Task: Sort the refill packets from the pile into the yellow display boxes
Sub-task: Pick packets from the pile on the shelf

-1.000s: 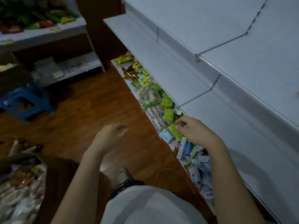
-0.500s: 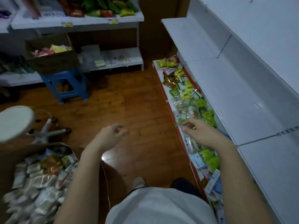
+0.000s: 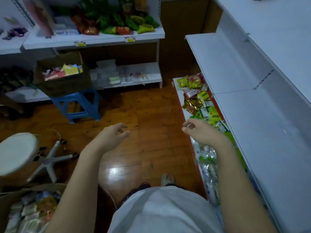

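Observation:
My left hand [image 3: 111, 137] hangs above the wooden floor with loosely curled fingers and holds nothing. My right hand [image 3: 200, 132] hovers at the edge of the low shelf on the right, fingers loosely curled, with nothing visibly in it. Below it lie clear and white packets [image 3: 207, 158] along that low shelf. Further back on the same shelf sit yellow-green small boxes [image 3: 212, 115] and snack bags. At the bottom left stands an open cardboard box [image 3: 10, 197] filled with a pile of pale packets [image 3: 28, 214].
White shelf boards [image 3: 260, 132] rise at the right. A blue stool [image 3: 80, 105] carries a brown carton [image 3: 64, 84] of goods. A round white swivel stool [image 3: 15, 153] stands left. Back shelves hold snack bags. My foot [image 3: 167, 179] is on the wooden floor.
My view has swung left and up toward the aisle. My right hand has lifted off the packets on the low shelf and drawn back. The left hand stays loosely curled in the air.

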The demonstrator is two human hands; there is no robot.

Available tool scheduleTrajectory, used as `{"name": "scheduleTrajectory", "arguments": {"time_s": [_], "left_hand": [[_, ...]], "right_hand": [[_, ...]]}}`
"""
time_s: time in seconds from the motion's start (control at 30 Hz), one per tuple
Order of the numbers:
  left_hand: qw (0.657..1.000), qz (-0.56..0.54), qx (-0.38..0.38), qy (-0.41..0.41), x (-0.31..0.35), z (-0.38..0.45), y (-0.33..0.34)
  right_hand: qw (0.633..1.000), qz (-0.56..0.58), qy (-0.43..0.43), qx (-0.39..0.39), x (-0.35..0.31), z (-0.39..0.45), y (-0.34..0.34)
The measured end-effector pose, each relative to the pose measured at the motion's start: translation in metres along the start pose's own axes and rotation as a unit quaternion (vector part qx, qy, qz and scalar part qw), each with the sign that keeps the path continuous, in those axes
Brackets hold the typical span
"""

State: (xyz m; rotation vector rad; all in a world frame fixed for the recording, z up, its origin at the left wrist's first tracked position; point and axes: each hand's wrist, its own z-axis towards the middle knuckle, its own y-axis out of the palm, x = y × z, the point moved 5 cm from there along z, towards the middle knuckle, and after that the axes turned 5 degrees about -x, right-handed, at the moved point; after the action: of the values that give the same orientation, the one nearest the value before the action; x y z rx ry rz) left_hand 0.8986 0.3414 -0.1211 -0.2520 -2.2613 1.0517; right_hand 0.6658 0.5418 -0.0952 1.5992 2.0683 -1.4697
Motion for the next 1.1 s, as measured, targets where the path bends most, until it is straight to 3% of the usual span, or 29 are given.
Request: {"name": "scheduleTrajectory", "arguments": {"time_s": [0.13,0.37,0.6,0.9,1.1], "left_hand": [[0.996,-0.026,0.073,0.036,0.029,0.058,-0.062],[0.999,-0.032,-0.001,0.002,0.036,0.169,-0.095],[0.998,-0.028,-0.027,0.049,0.046,0.33,-0.173],[0.985,-0.011,-0.095,0.141,0.117,0.495,-0.244],[0.986,0.035,-0.108,0.125,0.158,0.6,-0.272]], "right_hand": [[0.999,0.007,-0.037,0.029,-0.032,0.068,-0.059],[0.999,-0.024,-0.025,-0.025,-0.065,0.177,-0.103],[1.0,-0.007,0.018,0.018,-0.11,0.303,-0.157],[0.995,0.025,0.09,0.023,-0.138,0.412,-0.226],[0.994,0.043,0.075,0.073,-0.139,0.494,-0.299]]}}
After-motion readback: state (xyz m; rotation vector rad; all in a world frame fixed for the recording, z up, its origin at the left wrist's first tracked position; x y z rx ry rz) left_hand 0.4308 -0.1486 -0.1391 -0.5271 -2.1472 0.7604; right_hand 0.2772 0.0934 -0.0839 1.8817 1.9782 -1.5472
